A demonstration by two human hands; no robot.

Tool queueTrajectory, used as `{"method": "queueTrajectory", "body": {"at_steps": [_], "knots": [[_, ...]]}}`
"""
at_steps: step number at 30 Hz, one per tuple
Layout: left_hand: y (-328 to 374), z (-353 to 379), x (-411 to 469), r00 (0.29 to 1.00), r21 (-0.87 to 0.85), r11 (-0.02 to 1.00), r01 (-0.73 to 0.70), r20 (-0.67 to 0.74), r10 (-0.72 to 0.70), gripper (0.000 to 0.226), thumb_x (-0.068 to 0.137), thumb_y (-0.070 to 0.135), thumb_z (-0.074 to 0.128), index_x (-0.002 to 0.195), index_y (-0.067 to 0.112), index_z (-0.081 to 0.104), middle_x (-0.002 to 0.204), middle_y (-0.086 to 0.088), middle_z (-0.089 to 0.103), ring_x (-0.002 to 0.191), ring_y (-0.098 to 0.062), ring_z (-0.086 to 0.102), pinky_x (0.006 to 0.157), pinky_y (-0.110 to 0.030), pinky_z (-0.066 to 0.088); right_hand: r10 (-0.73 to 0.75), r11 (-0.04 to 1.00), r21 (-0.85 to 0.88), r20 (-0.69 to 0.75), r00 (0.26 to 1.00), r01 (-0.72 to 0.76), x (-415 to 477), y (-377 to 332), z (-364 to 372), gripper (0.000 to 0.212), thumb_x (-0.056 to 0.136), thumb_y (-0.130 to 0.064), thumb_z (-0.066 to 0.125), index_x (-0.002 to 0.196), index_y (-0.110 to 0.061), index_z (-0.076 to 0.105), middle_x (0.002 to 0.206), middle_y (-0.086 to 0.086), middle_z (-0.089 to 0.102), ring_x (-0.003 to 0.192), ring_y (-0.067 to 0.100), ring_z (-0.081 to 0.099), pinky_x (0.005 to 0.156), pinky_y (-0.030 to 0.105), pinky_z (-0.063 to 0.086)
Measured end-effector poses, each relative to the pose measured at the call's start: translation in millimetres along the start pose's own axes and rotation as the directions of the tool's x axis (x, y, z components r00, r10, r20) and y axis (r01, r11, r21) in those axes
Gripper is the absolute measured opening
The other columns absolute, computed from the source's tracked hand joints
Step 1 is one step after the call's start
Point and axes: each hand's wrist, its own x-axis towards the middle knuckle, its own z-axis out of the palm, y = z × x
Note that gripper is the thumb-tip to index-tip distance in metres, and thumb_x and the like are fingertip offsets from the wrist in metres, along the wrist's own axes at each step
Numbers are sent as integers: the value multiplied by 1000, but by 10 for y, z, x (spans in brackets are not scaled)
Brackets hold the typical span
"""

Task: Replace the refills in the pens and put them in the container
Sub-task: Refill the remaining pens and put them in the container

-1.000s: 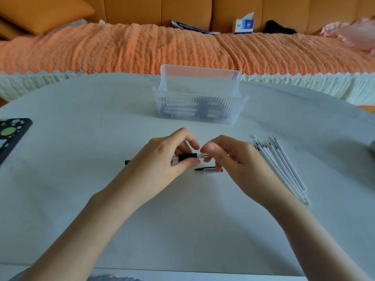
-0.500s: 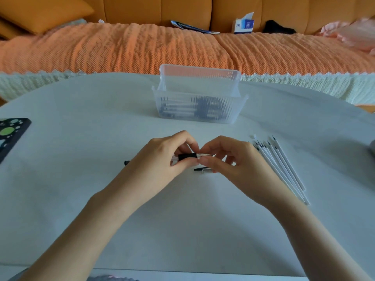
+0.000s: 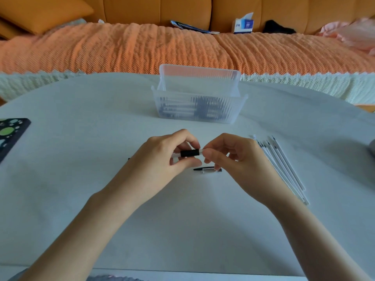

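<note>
A clear pen with a black grip [image 3: 189, 153] lies level between both hands above the white table. My left hand [image 3: 168, 157] pinches its barrel at the grip. My right hand [image 3: 229, 157] pinches the pen's front end with thumb and forefinger. A small black-and-clear pen part [image 3: 207, 169] rests on the table just below the hands. Several white refills [image 3: 284, 169] lie in a row to the right. The clear ribbed container [image 3: 198, 110] stands behind the hands with several pens inside.
A black case with green dots [image 3: 10, 134] lies at the table's left edge. A grey object [image 3: 372, 149] shows at the right edge. Behind the table is an orange sofa [image 3: 182, 51] with a tissue box [image 3: 242, 24].
My right hand has shifted slightly on the pen's front end, and more of the black grip shows between the hands. The small pen part on the table has stayed put.
</note>
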Motion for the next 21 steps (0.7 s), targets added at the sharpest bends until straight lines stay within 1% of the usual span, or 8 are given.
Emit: {"method": "queueTrajectory", "body": {"at_steps": [2, 4, 7, 11, 15, 17, 19, 21], "knots": [[-32, -26, -6, 999, 27, 999, 46, -1, -46, 15, 78, 36, 70, 89, 32, 61, 78, 17, 65, 77, -4, 62, 74, -31, 49, -1, 1000, 12, -37, 999, 1, 3, 3, -23, 9, 84, -22, 65, 75, -22, 66, 70, -7, 69, 58, 6, 57, 54, 19, 43], [-57, -54, -5, 998, 35, 997, 68, -15, -68, 10, 79, 33, 70, 85, 35, 63, 70, 18, 62, 71, -3, 60, 71, -33, 49, 4, 1000, 13, -56, 998, -3, 3, 4, -43, 11, 84, -22, 65, 74, -22, 66, 70, -7, 69, 57, 5, 55, 51, 11, 38], [-59, -73, 4, 996, 36, 997, 74, -47, -73, 11, 76, 27, 73, 81, 34, 67, 66, 24, 61, 66, 3, 57, 64, -25, 44, 33, 999, 36, -27, 999, -32, -1, 15, -49, 11, 85, -21, 65, 74, -20, 66, 69, -5, 69, 57, 6, 56, 52, 10, 38], [-46, -78, -1, 995, 48, 996, 77, -70, -74, 11, 74, 27, 74, 80, 35, 70, 64, 28, 59, 64, 7, 55, 61, -15, 37, 61, 993, 100, 1, 998, -60, 4, 29, -49, 12, 86, -20, 63, 76, -15, 68, 66, -3, 68, 58, 7, 56, 58, 13, 42], [-90, -112, 3, 992, 57, 994, 88, -90, -83, 11, 75, 29, 72, 83, 37, 68, 73, 25, 62, 68, 3, 57, 65, -23, 44, 21, 997, -71, -45, 999, -24, 7, 63, -77, 8, 81, -35, 67, 81, -27, 69, 71, -12, 65, 62, 0, 51, 58, 11, 37], [-129, -150, 10, 989, 63, 993, 102, -110, -94, 11, 76, 30, 73, 83, 37, 68, 73, 23, 63, 71, 3, 58, 67, -25, 46, 1, 977, -211, 6, 1000, 0, -3, 113, -113, 13, 77, -38, 69, 89, -32, 68, 79, -16, 64, 72, 0, 49, 63, 8, 35], [-152, -185, 10, 987, 70, 991, 113, -121, -104, 11, 76, 31, 73, 85, 36, 69, 73, 24, 63, 72, 3, 58, 69, -25, 47, -22, 930, -364, 70, 997, 46, -15, 176, -138, 17, 76, -38, 71, 92, -35, 67, 87, -18, 61, 84, 2, 46, 71, 6, 34], [-154, -200, 7, 987, 75, 990, 118, -121, -108, 10, 76, 31, 73, 85, 35, 69, 76, 25, 62, 73, 3, 58, 70, -25, 47, -29, 902, -425, 116, 993, 76, -25, 211, -133, 17, 76, -36, 72, 93, -35, 68, 90, -20, 58, 89, 2, 44, 75, 8, 33]]}}
